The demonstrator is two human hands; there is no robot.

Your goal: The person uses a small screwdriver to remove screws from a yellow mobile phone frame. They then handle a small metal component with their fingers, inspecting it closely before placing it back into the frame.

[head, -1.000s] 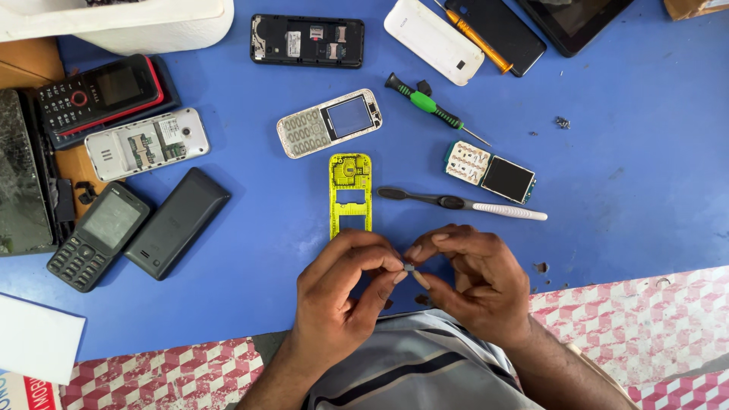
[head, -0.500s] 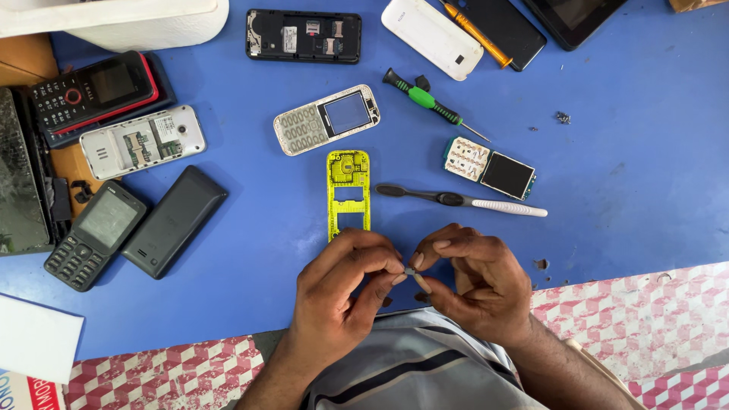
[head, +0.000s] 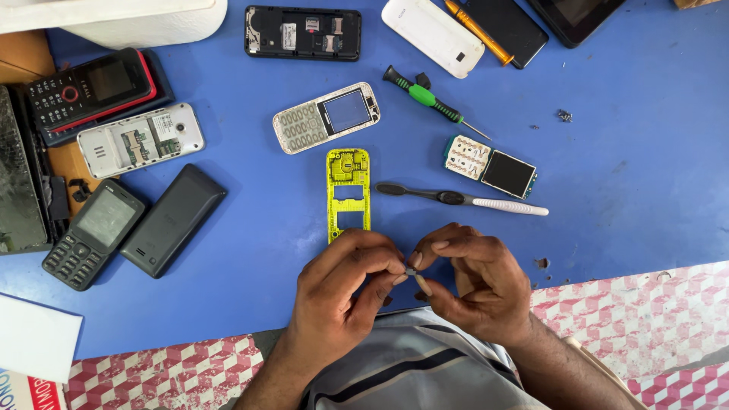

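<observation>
A tiny grey metal part (head: 411, 270) is pinched between the fingertips of the left hand (head: 342, 292) and right hand (head: 478, 281), at six o'clock from the yellow plastic phone frame (head: 348, 193); since a second ago the grasp is unchanged, so the handling is judged unfinished

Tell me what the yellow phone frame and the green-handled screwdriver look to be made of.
Yellow phone frame: likely moulded plastic, uniform bright colour, thin cut-out windows, faint sheen. Green-handled screwdriver: plastic or rubbery green-and-black grip, with a thin grey shaft that looks like metal.
</observation>
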